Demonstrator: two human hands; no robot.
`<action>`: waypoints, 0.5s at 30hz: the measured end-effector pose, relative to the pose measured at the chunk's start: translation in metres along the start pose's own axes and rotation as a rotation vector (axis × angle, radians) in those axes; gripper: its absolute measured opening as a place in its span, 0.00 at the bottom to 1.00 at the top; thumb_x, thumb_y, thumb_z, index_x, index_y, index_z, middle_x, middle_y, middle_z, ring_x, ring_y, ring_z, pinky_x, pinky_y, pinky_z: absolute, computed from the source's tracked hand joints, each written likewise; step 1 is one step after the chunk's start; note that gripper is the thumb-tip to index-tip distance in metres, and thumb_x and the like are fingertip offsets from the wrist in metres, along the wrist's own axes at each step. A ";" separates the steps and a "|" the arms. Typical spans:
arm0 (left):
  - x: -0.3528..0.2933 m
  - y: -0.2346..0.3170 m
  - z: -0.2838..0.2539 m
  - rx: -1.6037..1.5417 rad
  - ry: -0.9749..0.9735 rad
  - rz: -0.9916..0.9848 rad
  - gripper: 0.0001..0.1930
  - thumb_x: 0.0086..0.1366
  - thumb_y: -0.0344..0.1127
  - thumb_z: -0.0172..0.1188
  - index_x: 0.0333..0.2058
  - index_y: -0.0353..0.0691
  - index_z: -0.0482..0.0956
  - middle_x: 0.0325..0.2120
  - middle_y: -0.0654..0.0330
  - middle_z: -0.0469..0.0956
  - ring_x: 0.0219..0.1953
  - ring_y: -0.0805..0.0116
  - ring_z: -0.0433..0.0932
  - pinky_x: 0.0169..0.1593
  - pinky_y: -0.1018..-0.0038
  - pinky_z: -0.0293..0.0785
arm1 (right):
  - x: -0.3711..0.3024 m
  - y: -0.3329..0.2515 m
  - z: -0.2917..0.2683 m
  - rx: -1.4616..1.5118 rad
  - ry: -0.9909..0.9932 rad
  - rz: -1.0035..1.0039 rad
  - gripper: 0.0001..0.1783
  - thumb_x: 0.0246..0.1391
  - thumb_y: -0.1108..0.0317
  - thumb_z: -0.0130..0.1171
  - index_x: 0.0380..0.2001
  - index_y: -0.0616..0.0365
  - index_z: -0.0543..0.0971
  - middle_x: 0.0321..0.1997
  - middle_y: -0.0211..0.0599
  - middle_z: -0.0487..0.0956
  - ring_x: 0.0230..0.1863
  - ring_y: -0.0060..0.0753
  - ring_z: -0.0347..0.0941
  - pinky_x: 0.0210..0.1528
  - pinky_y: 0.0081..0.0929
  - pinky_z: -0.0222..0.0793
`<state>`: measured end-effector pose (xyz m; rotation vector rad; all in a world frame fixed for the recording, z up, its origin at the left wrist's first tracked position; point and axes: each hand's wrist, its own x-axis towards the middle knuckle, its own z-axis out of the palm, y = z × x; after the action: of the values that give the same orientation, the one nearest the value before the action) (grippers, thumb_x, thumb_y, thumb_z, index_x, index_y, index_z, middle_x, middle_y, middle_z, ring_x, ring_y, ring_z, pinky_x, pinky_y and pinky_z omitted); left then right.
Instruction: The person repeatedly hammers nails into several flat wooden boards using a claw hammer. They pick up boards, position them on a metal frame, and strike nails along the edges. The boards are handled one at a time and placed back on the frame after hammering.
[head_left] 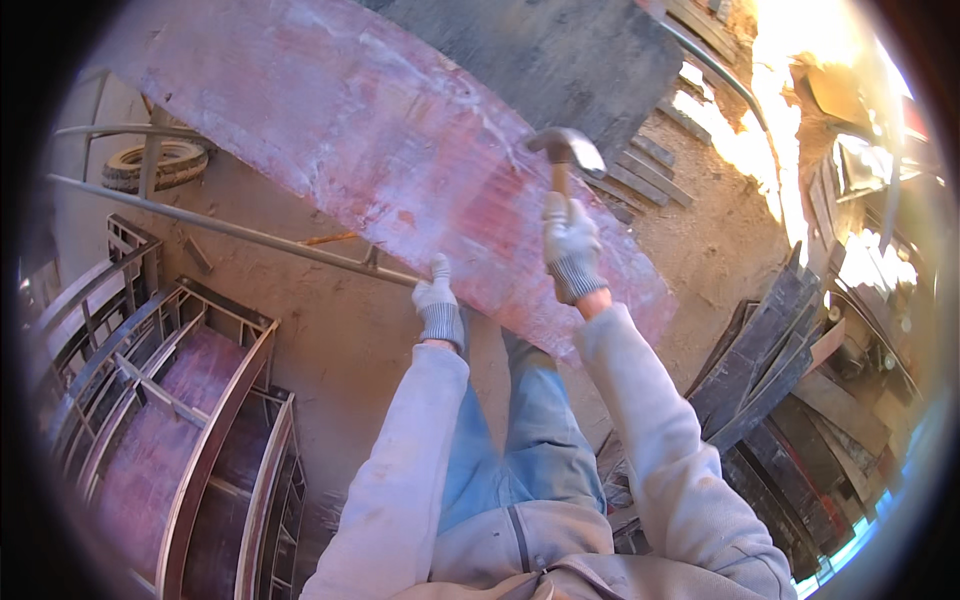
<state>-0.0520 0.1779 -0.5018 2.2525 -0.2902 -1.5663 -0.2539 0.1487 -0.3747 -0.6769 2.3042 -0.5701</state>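
Note:
A long reddish, worn sheet panel (pixel 400 150) slants from the far left to the near right in front of me. My left hand (pixel 437 302), in a pale knit glove with a grey cuff, grips the panel's near edge with the thumb on top. Its other fingers are mostly hidden, and a metal bar (pixel 290 246) ends beside it. My right hand (pixel 572 245), gloved alike, is closed around the handle of a claw hammer (pixel 566 148). The hammer's metal head is raised over the panel, near its far edge.
A dark sheet (pixel 570 70) lies beyond the panel, with wood strips (pixel 645 175) next to it. Curved frames (pixel 200 430) stand at the left, near a tire (pixel 155 165). Stacked dark boards (pixel 760 350) lie at the right on dirt ground.

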 end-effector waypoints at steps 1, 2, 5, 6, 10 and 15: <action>0.000 0.000 -0.001 -0.032 0.008 0.036 0.34 0.64 0.59 0.71 0.51 0.32 0.76 0.37 0.57 0.80 0.31 0.64 0.78 0.32 0.67 0.77 | 0.000 0.002 0.002 0.089 0.011 -0.007 0.26 0.73 0.46 0.46 0.42 0.63 0.76 0.36 0.65 0.82 0.42 0.72 0.79 0.41 0.57 0.74; -0.001 0.001 -0.003 -0.051 -0.020 0.024 0.34 0.64 0.58 0.72 0.51 0.32 0.75 0.38 0.56 0.80 0.32 0.63 0.79 0.34 0.66 0.78 | -0.004 0.005 0.003 0.161 0.067 0.014 0.26 0.73 0.46 0.47 0.43 0.63 0.76 0.37 0.66 0.82 0.43 0.72 0.79 0.42 0.57 0.74; -0.005 0.006 -0.005 -0.083 -0.084 -0.137 0.31 0.65 0.54 0.71 0.52 0.33 0.73 0.45 0.54 0.80 0.41 0.58 0.81 0.44 0.59 0.81 | -0.009 0.018 0.006 -0.256 -0.130 0.038 0.26 0.72 0.45 0.49 0.45 0.61 0.75 0.36 0.67 0.81 0.42 0.72 0.79 0.42 0.60 0.75; -0.007 0.009 -0.004 -0.202 -0.157 -0.106 0.31 0.66 0.54 0.71 0.52 0.33 0.72 0.46 0.53 0.80 0.43 0.57 0.82 0.45 0.58 0.82 | -0.008 0.021 0.006 -0.215 -0.049 0.022 0.26 0.72 0.45 0.49 0.45 0.61 0.75 0.36 0.68 0.81 0.42 0.73 0.79 0.42 0.60 0.75; -0.023 0.017 -0.003 -0.231 -0.108 -0.127 0.28 0.68 0.49 0.69 0.54 0.34 0.72 0.48 0.52 0.80 0.49 0.53 0.82 0.51 0.49 0.81 | -0.009 0.030 0.017 0.007 0.014 -0.026 0.26 0.71 0.44 0.49 0.45 0.61 0.74 0.37 0.72 0.81 0.44 0.75 0.79 0.45 0.61 0.75; -0.038 0.023 0.000 -0.326 -0.202 -0.096 0.27 0.67 0.50 0.70 0.52 0.36 0.73 0.47 0.54 0.80 0.45 0.54 0.82 0.46 0.52 0.82 | -0.013 0.032 0.012 -0.105 -0.007 -0.005 0.27 0.71 0.43 0.50 0.45 0.61 0.75 0.38 0.69 0.81 0.39 0.79 0.78 0.41 0.60 0.75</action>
<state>-0.0643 0.1709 -0.4597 1.8891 0.0217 -1.7508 -0.2472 0.1785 -0.3943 -0.7335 2.3389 -0.4503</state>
